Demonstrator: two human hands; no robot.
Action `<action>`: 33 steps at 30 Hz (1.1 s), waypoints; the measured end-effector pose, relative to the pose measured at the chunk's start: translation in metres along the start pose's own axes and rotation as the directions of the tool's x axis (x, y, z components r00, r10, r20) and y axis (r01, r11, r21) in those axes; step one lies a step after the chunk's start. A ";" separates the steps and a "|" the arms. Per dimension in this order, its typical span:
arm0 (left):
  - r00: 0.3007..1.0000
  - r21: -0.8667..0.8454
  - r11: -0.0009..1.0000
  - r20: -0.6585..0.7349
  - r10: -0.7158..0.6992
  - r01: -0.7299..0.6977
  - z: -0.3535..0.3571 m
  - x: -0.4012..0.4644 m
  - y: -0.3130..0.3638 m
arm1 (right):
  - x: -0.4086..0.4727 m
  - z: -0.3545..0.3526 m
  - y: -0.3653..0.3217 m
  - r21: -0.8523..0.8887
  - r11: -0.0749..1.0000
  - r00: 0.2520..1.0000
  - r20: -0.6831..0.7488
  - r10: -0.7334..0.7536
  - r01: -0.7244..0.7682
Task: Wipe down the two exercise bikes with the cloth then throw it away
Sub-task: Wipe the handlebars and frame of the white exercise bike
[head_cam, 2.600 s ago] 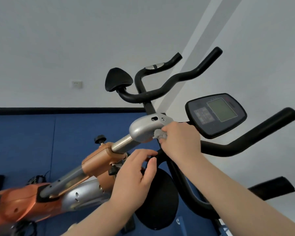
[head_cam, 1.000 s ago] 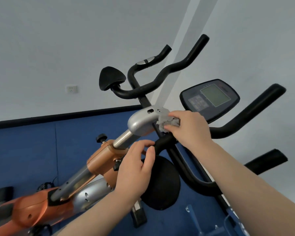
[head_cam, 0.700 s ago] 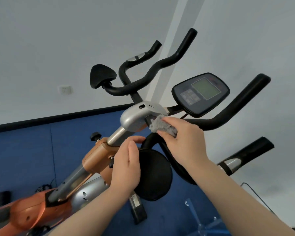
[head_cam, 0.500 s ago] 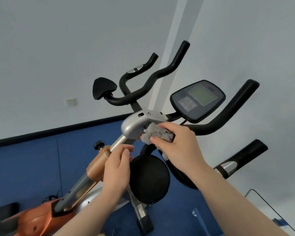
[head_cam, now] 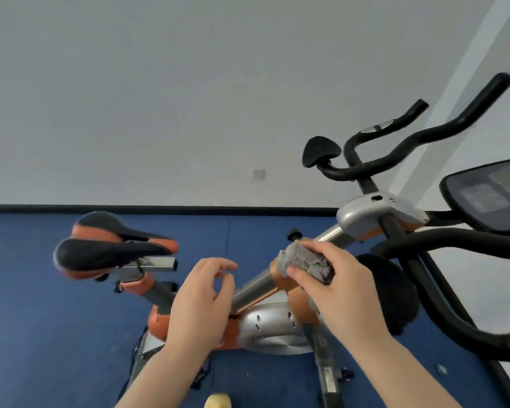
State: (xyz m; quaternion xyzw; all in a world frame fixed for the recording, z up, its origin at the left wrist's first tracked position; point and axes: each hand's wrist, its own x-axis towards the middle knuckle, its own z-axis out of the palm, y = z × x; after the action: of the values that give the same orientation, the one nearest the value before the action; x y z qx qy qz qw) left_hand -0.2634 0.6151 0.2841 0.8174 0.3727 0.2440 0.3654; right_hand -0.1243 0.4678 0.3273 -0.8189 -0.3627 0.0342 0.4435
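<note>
On blue floor (head_cam: pixel 56 334) (matted), orange bike (head_cam: pixel 265 322), white wall (head_cam: pixel 159 83)

Right hand (head_cam: pixel 342 293): grips the grey cloth (head_cam: pixel 305 262) against the orange frame collar (head_cam: pixel 283 282).
Left hand (head_cam: pixel 200 301): loosely curled, holding nothing.
Saddle (head_cam: pixel 106 251): black-orange, at left.
Floor (head_cam: pixel 42 334): blue.

The right hand (head_cam: pixel 340 293) with the grey cloth (head_cam: pixel 305 262) has come off the silver head of the orange bike (head_cam: pixel 265 325) and now presses the cloth lower down, on the orange collar of the sloping frame tube. The left hand (head_cam: pixel 200 301) has let go near the black knob and hovers free, fingers loosely curled. The view has swung left, so the saddle (head_cam: pixel 100 254) now shows and the console (head_cam: pixel 489 195) sits at the right edge.
</note>
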 end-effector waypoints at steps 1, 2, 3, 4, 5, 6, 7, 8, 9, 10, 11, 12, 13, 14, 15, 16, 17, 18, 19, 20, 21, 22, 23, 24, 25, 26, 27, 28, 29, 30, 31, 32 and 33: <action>1.000 0.045 0.999 -0.017 -0.022 0.023 -0.012 -0.006 -0.011 | -0.004 0.010 -0.006 0.003 1.000 0.999 0.037 -0.007 0.007; 0.998 0.092 0.994 -0.031 -0.049 0.051 -0.024 -0.011 -0.022 | -0.009 0.019 -0.012 -0.004 1.000 0.997 0.075 -0.018 0.018; 0.996 0.139 0.987 -0.040 -0.079 0.083 -0.037 -0.016 -0.034 | -0.013 0.028 -0.018 -0.015 0.999 0.993 0.114 -0.030 0.032; 0.992 0.185 0.975 -0.047 -0.114 0.121 -0.049 -0.021 -0.045 | -0.018 0.037 -0.023 -0.028 0.999 0.988 0.152 -0.040 0.045; 0.987 0.223 0.962 -0.057 -0.149 0.158 -0.062 -0.026 -0.055 | -0.022 0.045 -0.028 -0.043 0.997 0.982 0.183 -0.050 0.058; 0.981 0.252 0.949 -0.070 -0.178 0.190 -0.075 -0.030 -0.065 | -0.026 0.053 -0.033 -0.058 0.996 0.977 0.204 -0.060 0.073; 0.976 0.272 0.938 -0.084 -0.199 0.214 -0.087 -0.035 -0.074 | -0.031 0.061 -0.038 -0.072 0.994 0.975 0.213 -0.067 0.084; 0.973 0.285 0.931 -0.096 -0.210 0.229 -0.099 -0.039 -0.082 | -0.036 0.068 -0.043 -0.083 0.993 0.974 0.214 -0.069 0.088; 0.971 0.292 0.927 -0.110 -0.212 0.236 -0.111 -0.044 -0.090 | -0.040 0.076 -0.049 -0.091 0.992 0.976 0.210 -0.065 0.086; 0.970 0.297 0.925 -0.122 -0.209 0.237 -0.123 -0.049 -0.097 | -0.044 0.085 -0.056 -0.096 0.992 0.977 0.205 -0.061 0.082; 0.970 0.302 0.924 -0.131 -0.203 0.234 -0.135 -0.053 -0.103 | -0.049 0.095 -0.063 -0.102 0.991 0.978 0.202 -0.060 0.082; 0.971 0.308 0.923 -0.135 -0.199 0.232 -0.148 -0.057 -0.110 | -0.054 0.106 -0.072 -0.108 0.991 0.977 0.203 -0.061 0.084; 0.971 0.314 0.921 -0.136 -0.197 0.231 -0.162 -0.062 -0.118 | -0.060 0.118 -0.082 -0.114 0.990 0.976 0.208 -0.062 0.087; 0.971 0.319 0.919 -0.136 -0.198 0.232 -0.177 -0.067 -0.126 | -0.067 0.131 -0.093 -0.119 0.989 0.974 0.216 -0.062 0.089; 0.971 0.322 0.918 -0.133 -0.200 0.233 -0.193 -0.072 -0.136 | -0.074 0.144 -0.104 -0.119 0.989 0.973 0.221 -0.060 0.088; 0.970 0.323 0.916 -0.130 -0.204 0.236 -0.210 -0.078 -0.145 | -0.082 0.156 -0.117 -0.113 0.990 0.973 0.224 -0.056 0.083; 0.970 0.326 0.915 -0.132 -0.206 0.239 -0.227 -0.084 -0.156 | -0.089 0.168 -0.129 -0.102 0.992 0.973 0.227 -0.052 0.077; 0.969 0.333 0.912 -0.139 -0.204 0.240 -0.243 -0.089 -0.167 | -0.097 0.180 -0.141 -0.097 0.993 0.973 0.227 -0.047 0.071; 0.970 0.342 0.910 -0.147 -0.196 0.235 -0.259 -0.092 -0.177 | -0.103 0.192 -0.152 -0.095 0.993 0.974 0.222 -0.044 0.066; 0.971 0.352 0.908 -0.153 -0.185 0.229 -0.274 -0.094 -0.188 | -0.107 0.204 -0.162 -0.091 0.994 0.976 0.213 -0.043 0.063; 0.971 0.360 0.905 -0.158 -0.180 0.226 -0.287 -0.095 -0.197 | -0.111 0.215 -0.171 -0.083 0.995 0.978 0.205 -0.044 0.062; 0.969 0.365 0.902 -0.163 -0.184 0.232 -0.298 -0.096 -0.206 | -0.115 0.226 -0.179 -0.078 0.995 0.978 0.203 -0.043 0.060; 0.967 0.365 0.899 -0.168 -0.193 0.243 -0.309 -0.097 -0.214 | -0.119 0.235 -0.186 -0.079 0.995 0.977 0.208 -0.042 0.060; 0.964 0.363 0.897 -0.170 -0.204 0.254 -0.318 -0.097 -0.221 | -0.122 0.245 -0.193 -0.087 0.994 0.974 0.221 -0.044 0.065; 0.962 0.358 0.896 -0.169 -0.215 0.263 -0.325 -0.096 -0.227 | -0.125 0.252 -0.200 -0.097 0.993 0.970 0.239 -0.046 0.071; 0.961 0.351 0.897 -0.168 -0.222 0.268 -0.331 -0.095 -0.232 | -0.128 0.259 -0.207 -0.105 0.992 0.965 0.257 -0.046 0.075; 0.961 0.345 0.900 -0.166 -0.222 0.267 -0.335 -0.093 -0.238 | -0.128 0.266 -0.213 -0.113 0.990 0.962 0.268 -0.045 0.078; 0.962 0.339 0.903 -0.161 -0.222 0.266 -0.339 -0.088 -0.243 | -0.124 0.274 -0.219 -0.124 0.989 0.961 0.273 -0.041 0.078; 0.962 0.331 0.906 -0.154 -0.224 0.264 -0.343 -0.083 -0.248 | -0.120 0.282 -0.223 -0.131 0.989 0.961 0.276 -0.037 0.076; 0.963 0.323 0.910 -0.146 -0.224 0.261 -0.347 -0.076 -0.253 | -0.114 0.291 -0.228 -0.134 0.988 0.959 0.280 -0.033 0.074; 0.965 0.318 0.913 -0.141 -0.222 0.257 -0.349 -0.069 -0.257 | -0.108 0.299 -0.233 -0.131 0.989 0.958 0.286 -0.028 0.068; 0.966 0.320 0.914 -0.141 -0.215 0.250 -0.353 -0.060 -0.262 | -0.100 0.308 -0.237 -0.123 0.991 0.958 0.287 -0.023 0.061; 0.968 0.325 0.914 -0.144 -0.205 0.242 -0.357 -0.049 -0.267 | -0.090 0.318 -0.242 -0.111 0.992 0.959 0.281 -0.023 0.056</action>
State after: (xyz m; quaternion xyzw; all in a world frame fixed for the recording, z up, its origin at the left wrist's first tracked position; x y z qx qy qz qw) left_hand -0.6476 0.8463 0.2884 0.8059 0.5191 0.1757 0.2239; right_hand -0.4469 0.7180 0.2927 -0.8233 -0.4393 0.1189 0.3393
